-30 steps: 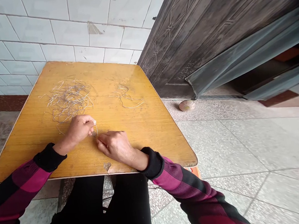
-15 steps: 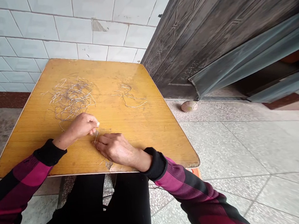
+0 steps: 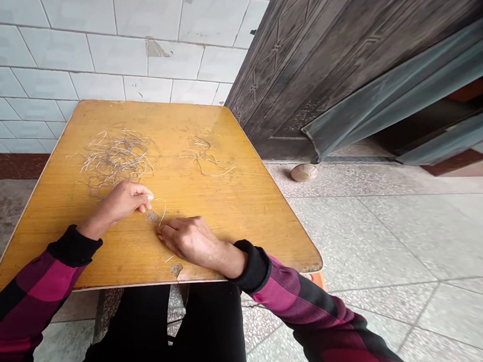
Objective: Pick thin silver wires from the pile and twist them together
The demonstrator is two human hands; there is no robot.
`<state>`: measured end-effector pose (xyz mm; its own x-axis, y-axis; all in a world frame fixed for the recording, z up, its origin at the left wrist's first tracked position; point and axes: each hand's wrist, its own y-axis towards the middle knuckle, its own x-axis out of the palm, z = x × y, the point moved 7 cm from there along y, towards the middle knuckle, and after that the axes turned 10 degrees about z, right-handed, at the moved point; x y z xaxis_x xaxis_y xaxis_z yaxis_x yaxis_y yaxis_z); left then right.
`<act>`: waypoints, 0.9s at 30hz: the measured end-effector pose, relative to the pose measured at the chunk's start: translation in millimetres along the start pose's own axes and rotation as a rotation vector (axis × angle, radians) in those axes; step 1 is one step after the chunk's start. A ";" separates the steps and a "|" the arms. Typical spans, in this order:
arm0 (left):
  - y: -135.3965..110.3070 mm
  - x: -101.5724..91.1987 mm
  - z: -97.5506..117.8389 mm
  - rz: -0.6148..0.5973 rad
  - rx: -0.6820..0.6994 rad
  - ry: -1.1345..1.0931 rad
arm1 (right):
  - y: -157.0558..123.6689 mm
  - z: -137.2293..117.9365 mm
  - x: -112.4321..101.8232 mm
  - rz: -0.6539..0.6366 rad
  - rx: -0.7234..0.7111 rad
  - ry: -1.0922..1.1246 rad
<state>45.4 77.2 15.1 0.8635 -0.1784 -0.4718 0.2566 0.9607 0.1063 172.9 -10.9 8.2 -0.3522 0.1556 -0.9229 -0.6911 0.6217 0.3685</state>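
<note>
A thin, pale wire [image 3: 165, 208] bows in an arc between my two hands above the wooden table [image 3: 245, 220]. My left hand [image 3: 131, 199] pinches one end between thumb and fingers. Lower and to the right, my right hand [image 3: 189, 239] is closed on the other part of the wire, and a short tail pokes out below its fingers. Just beyond my left hand lies a tangled heap of thin wires [image 3: 116, 158]. A smaller loose bunch of wires [image 3: 210, 162] rests farther right on the tabletop.
White wall tiles [image 3: 99, 52] stand behind the table's far edge. On the right is a dark carved door [image 3: 284, 87] with a grey-green curtain [image 3: 386, 89] beside it. A round, pale object [image 3: 304, 172] sits on the floor by the door.
My left hand has shifted slightly left and up, away from my right. The wire between them, nearly straight before, now bulges out to the right.
</note>
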 end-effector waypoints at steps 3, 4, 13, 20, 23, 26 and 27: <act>1.2 5.9 -1.1 0.060 0.096 0.099 | -0.4 4.3 -5.7 0.037 0.032 0.028; 0.1 5.6 1.8 0.112 0.155 0.163 | -0.5 5.9 -6.7 0.043 0.041 0.048; -42.5 26.4 39.2 0.097 0.355 0.314 | -2.8 28.3 -0.1 0.154 0.217 0.306; -39.3 40.7 9.3 -0.067 -0.204 -0.165 | -3.0 31.1 -5.6 0.309 0.245 0.380; -38.1 41.0 9.1 -0.055 -0.235 -0.190 | -2.9 33.3 -4.2 0.309 0.274 0.371; -36.2 38.5 7.4 -0.017 -0.238 -0.208 | -1.8 35.8 -6.2 0.304 0.306 0.400; -35.5 38.1 6.6 -0.011 -0.243 -0.248 | -1.2 35.7 -8.3 0.306 0.307 0.419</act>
<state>72.0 34.9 -0.9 0.9481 -0.2063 -0.2418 0.1809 0.9758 -0.1230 199.2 14.5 11.5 -0.7682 0.0849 -0.6345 -0.3276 0.7994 0.5036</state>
